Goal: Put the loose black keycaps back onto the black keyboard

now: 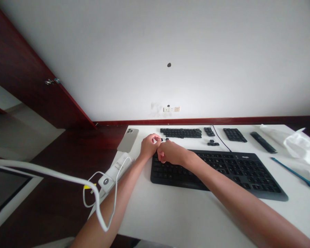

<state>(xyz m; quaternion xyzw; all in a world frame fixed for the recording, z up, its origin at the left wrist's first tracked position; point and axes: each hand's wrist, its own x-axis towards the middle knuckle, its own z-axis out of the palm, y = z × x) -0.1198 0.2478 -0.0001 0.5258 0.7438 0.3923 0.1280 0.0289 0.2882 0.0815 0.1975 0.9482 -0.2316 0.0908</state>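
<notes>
A black keyboard (248, 172) lies on the white table, with keycaps off over much of its middle and right. My left hand (149, 145) is beyond its upper left corner, thumb and index finger pinched around a small black keycap (161, 140). Against it, over the keyboard's left end, my right hand (170, 152) is closed, its fingers curled; what they hold, if anything, is hidden. Another loose keycap (167, 139) lies just behind the hands. Removed keycaps stand in groups behind the keyboard: a wide block (181, 133), a small block (209, 132), arrow keys (213, 143) and a number block (234, 135).
On the left are a phone (128, 140) and a white power strip (116, 172) with a white cable (67, 176) looping over my left forearm. A black bar (262, 142), a teal tool (293, 171) and a white plastic bag (303, 146) lie at the right.
</notes>
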